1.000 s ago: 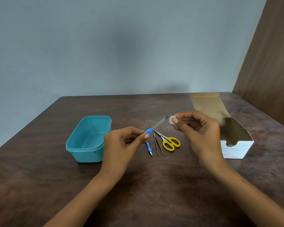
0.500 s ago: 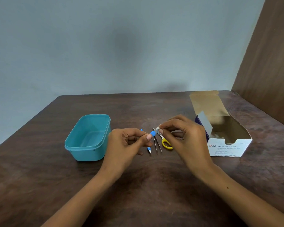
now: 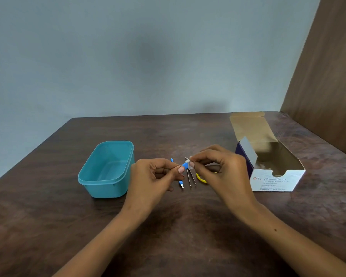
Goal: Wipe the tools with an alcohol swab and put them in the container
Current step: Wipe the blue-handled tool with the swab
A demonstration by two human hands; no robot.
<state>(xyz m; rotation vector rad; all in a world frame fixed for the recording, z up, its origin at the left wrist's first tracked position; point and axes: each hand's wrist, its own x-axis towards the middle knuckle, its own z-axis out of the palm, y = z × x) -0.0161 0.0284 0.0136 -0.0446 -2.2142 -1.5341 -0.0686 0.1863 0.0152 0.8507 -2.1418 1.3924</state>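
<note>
- The left hand [image 3: 158, 176] pinches the blue handle of a small tool [image 3: 185, 165] between thumb and fingertips, above the middle of the desk [image 3: 188, 236].
- The right hand [image 3: 224, 170] pinches a white alcohol swab [image 3: 190, 163] against that tool's metal end (most of the blade is hidden).
- On the desk beneath lie a blue-handled cuticle tool [image 3: 181, 183], tweezers [image 3: 191, 177] and yellow-handled scissors [image 3: 201, 177], close together.
- The teal container [image 3: 108, 168] stands open toward the left edge.
- An open Alcohol Swabs box [image 3: 276, 176] sits near the right edge.
</note>
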